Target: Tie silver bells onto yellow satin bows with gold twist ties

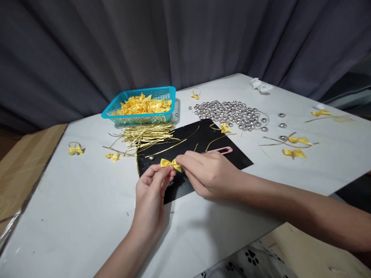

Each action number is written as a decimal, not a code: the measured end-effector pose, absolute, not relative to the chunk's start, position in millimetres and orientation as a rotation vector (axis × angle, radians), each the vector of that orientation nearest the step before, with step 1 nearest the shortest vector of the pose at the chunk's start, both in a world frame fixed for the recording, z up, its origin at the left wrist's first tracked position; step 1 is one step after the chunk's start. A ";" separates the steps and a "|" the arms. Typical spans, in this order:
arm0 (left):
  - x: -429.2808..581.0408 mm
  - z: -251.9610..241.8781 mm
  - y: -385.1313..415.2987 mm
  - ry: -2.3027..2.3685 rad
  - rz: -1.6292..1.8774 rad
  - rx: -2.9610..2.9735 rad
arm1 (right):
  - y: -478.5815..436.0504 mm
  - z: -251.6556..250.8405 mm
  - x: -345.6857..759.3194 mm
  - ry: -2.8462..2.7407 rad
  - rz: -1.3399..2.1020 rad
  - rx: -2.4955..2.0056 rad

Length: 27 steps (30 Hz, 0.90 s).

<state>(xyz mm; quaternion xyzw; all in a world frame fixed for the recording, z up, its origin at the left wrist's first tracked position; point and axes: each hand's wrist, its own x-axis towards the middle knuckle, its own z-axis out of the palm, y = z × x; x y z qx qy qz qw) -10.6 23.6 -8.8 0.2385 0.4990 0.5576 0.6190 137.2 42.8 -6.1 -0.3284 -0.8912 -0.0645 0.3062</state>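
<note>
A yellow ribbon bow [165, 163] is held between my two hands, above a black sheet [179, 189]. My left hand [154, 183] pinches it from the left and below with thumb and fingers. On the bow's right loop, my right hand [203, 170] has its fingertips closed. Just behind my right hand lies a pink-handled tool [227, 150], its front end hidden by the hand. A small silver bead [151, 157] rests on the sheet near my left hand. Gold twist ties [147, 133] are heaped behind, several straying over the sheet.
A turquoise basket [139, 119] full of yellow bows stands at the back left. Many silver beads [228, 114] are spread at the back centre. Loose bows [294, 153] with ties lie at the right, a finished-looking looped bow [75, 150] at the left. Crumpled white tissue [261, 85] sits far right.
</note>
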 end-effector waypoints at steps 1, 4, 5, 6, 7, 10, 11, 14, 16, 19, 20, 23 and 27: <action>-10.5 -9.0 23.3 1.152 1.282 0.549 | 42.7 -5.9 137.3 -2.362 -0.166 -0.871; -10.5 -9.6 23.0 1.156 1.286 0.547 | 42.7 -5.9 137.4 -2.362 -0.163 -0.877; -10.5 -9.8 23.1 1.153 1.289 0.546 | 42.7 -6.1 137.4 -2.359 -0.164 -0.880; -10.6 -9.9 23.3 1.149 1.292 0.547 | 42.8 -6.4 137.3 -2.354 -0.166 -0.884; -10.7 -9.9 23.6 1.145 1.294 0.547 | 42.8 -6.7 137.2 -2.348 -0.170 -0.886; -11.2 -9.7 24.6 1.143 1.294 0.545 | 42.8 -7.1 137.1 -2.338 -0.171 -0.878; -11.3 -9.7 24.8 1.142 1.294 0.543 | 42.7 -7.0 137.1 -2.333 -0.168 -0.871; -11.4 -10.4 24.9 1.137 1.289 0.546 | 42.5 -6.4 137.3 -2.316 -0.164 -0.862; -11.4 -11.0 24.7 1.136 1.282 0.550 | 42.4 -6.3 137.4 -2.319 -0.164 -0.859; -11.3 -11.1 24.4 1.137 1.284 0.552 | 42.4 -6.6 137.5 -2.337 -0.156 -0.860; -11.2 -10.9 24.3 1.136 1.285 0.552 | 42.4 -6.8 137.4 -2.339 -0.154 -0.864; -10.9 -10.3 24.0 1.137 1.287 0.550 | 42.9 -7.0 137.1 -2.341 -0.152 -0.875; -10.6 -10.4 23.8 1.145 1.289 0.544 | 43.4 -7.4 137.1 -2.338 -0.150 -0.866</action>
